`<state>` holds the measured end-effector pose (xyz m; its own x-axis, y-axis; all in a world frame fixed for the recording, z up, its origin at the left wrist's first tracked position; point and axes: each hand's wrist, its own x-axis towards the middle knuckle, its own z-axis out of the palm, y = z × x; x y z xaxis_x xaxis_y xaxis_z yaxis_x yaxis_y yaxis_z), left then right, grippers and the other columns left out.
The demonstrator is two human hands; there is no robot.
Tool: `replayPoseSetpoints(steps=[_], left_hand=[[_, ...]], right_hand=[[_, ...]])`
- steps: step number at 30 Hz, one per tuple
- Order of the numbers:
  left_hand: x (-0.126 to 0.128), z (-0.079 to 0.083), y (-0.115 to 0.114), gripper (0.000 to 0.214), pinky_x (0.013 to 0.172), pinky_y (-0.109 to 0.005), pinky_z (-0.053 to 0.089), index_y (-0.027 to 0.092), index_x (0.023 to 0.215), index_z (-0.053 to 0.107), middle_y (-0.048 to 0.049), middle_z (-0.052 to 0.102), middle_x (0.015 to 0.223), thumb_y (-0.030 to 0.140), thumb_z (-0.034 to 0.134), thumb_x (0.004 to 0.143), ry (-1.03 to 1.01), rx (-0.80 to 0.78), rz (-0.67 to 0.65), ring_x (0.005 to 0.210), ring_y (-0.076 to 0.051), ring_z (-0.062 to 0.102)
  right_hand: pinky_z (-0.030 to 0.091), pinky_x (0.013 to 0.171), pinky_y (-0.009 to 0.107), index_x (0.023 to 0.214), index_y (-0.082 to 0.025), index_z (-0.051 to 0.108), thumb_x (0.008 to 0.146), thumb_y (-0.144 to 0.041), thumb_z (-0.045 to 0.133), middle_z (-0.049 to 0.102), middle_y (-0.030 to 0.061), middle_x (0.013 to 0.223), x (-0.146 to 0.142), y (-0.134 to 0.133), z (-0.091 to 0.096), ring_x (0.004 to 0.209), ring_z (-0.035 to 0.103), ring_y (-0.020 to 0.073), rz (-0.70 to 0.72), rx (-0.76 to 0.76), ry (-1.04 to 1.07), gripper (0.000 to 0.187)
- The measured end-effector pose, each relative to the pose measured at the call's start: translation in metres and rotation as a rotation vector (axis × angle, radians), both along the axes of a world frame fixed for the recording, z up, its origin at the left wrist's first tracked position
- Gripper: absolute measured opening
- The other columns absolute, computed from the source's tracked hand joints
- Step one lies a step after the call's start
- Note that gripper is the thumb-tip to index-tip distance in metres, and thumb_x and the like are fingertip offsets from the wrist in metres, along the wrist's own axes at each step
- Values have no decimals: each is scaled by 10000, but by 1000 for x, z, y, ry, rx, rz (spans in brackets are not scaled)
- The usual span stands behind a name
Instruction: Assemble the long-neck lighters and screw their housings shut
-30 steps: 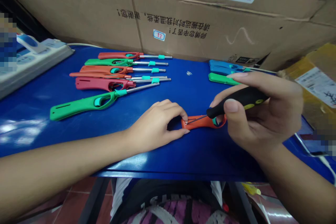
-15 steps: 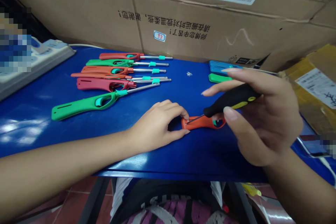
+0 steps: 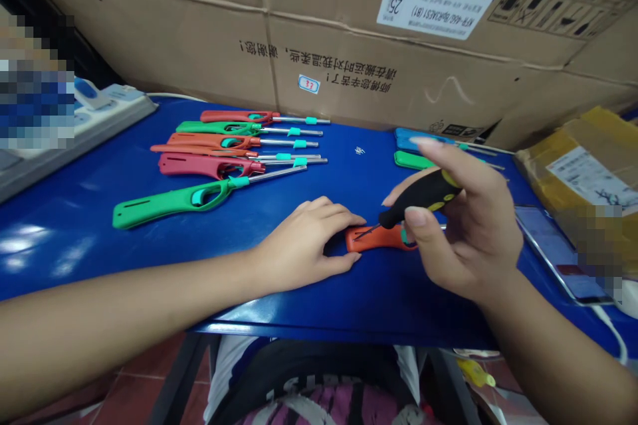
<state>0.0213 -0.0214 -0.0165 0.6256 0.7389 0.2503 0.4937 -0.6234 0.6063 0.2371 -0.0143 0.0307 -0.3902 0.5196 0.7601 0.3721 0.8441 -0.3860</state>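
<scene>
an orange lighter (image 3: 383, 238) lies flat, a black and yellow screwdriver (image 3: 413, 201) slanting down to its handle

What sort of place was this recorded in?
Likely a makeshift workbench, whether at home or in a workshop I cannot tell: several long-necked lighters lie on a blue tabletop, the right hand holds a screwdriver to an orange lighter, and a big cardboard box stands behind.

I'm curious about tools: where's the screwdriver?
The screwdriver is right of centre in the head view, in the right hand, tip at an orange lighter.
</scene>
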Motion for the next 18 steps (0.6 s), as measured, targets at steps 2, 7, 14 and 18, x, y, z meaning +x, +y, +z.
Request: replayPoseSetpoints(steps=[2,7,14,18], left_hand=[[0,0,1,408,983,-385,443,205,1283,623,-29,706,1219,268,714,890,-6,-11,-28,1091,-231,580],[-2,-1,1,435,978,-372,442,215,1340,600,-27,711,1213,220,688,915,-23,-22,-76,1075,-214,571],[-3,-3,1,414,962,-376,449,208,1335,607,-34,723,1167,244,686,930,-30,-26,-79,1040,-218,562],[-2,-2,1,432,977,-388,446,199,1348,595,-46,720,1204,225,688,927,-39,-20,-81,1060,-218,566]], right_hand=[[615,572,319,1423,-346,565,850,-232,766,744,30,1219,2,1,1,676,723,186,-96,150,-42,618],[639,629,357,1488,-334,496,973,-285,566,625,44,1427,2,1,-2,877,757,232,-60,51,33,523],[642,620,311,1416,-362,569,860,-247,764,714,21,1275,1,-2,1,874,753,223,-180,119,-22,601],[631,572,313,1398,-355,588,886,-336,740,685,51,1326,2,-1,0,897,752,241,-172,46,45,534]])
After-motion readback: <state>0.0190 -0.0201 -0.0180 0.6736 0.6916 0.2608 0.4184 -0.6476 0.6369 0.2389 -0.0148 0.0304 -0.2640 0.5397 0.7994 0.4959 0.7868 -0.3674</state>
